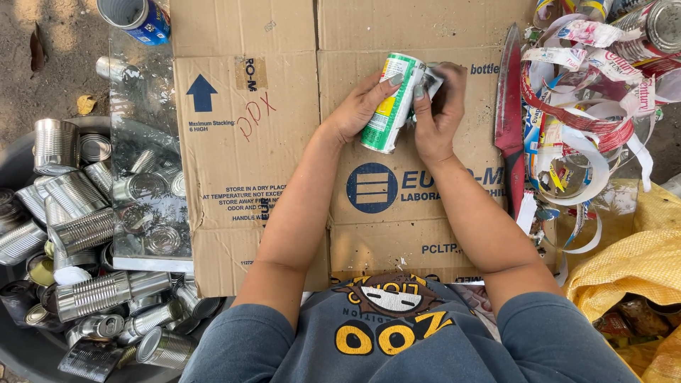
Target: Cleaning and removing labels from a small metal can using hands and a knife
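While gripped in the left hand [362, 106], lay tilted over the flattened cardboard [284, 163], a green-and-yellow labelled can [392, 103], fingers wrapped round its side. Pinched at the can's upper end by the right hand [438, 113], thumb and fingertips closed on a peeled strip of label [430, 78]. Just right of that hand, rested along the cardboard a red-bladed knife [509, 120]. Beyond the knife, heaped a tangle of torn paper labels [596, 106]. Well left of the left hand, filled a dark tub [28, 354] with bare silver cans [92, 234]. Near the right elbow, slumped a yellow sack [631, 269].
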